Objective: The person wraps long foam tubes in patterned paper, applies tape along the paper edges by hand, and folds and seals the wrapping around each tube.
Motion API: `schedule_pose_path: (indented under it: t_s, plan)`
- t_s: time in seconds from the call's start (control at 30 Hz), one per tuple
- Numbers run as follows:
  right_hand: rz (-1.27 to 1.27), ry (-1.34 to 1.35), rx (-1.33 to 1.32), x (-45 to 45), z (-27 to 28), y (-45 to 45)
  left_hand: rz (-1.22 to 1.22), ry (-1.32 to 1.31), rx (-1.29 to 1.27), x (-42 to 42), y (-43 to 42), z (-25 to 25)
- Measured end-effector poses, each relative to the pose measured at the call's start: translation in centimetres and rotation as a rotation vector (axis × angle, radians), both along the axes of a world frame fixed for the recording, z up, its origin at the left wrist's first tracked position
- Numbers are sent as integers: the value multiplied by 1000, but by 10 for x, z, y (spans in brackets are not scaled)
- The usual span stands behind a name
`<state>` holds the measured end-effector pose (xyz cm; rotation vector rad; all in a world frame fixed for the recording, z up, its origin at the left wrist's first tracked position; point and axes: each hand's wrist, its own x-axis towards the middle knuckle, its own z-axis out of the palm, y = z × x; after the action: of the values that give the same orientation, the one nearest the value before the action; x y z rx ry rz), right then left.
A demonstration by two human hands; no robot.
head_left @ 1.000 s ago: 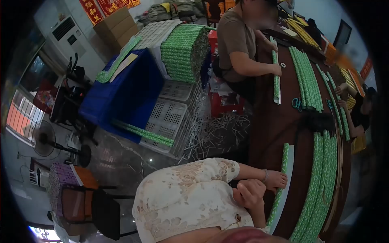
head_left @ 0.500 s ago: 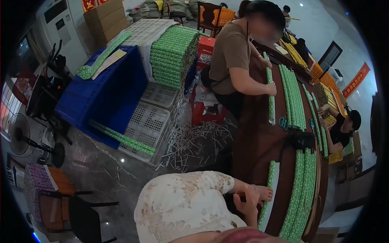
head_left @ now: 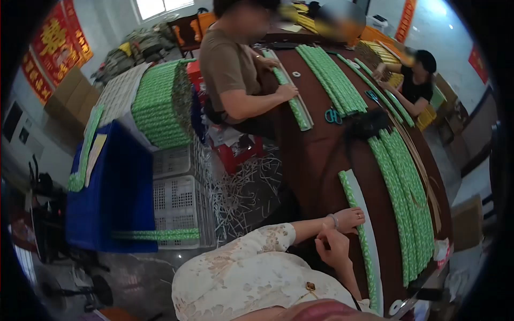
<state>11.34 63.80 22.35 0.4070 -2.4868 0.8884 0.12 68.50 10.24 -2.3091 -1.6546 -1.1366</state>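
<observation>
A long green leaf-patterned roll with a white strip along its right side lies lengthwise on the brown table. My left hand, with a bracelet at the wrist, rests across it, fingers curled over its upper part. Close to my left wrist hovers my right hand, loosely bent, thumb and fingers apart, with nothing visible in it. Right of these, more green patterned rolls lie side by side. Higher on the table is another bundle of green rolls, with teal-handled scissors near its end.
Across the table a person handles another green roll; a second person sits at the far side. A black bag-like object lies mid-table. At left stand a blue bin, white crates and stacked green rolls; paper shreds litter the floor.
The view has swung right and upward. My right hand, spread beside the roll before, is now more bent and near my left wrist. My left hand stays on the roll.
</observation>
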Motion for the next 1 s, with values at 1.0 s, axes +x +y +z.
schedule_pose_path:
  t_s: [1.0]
  plan:
    - [-770, -552, -69, 129, -70, 118, 125, 189, -447, -1, -19, 31]
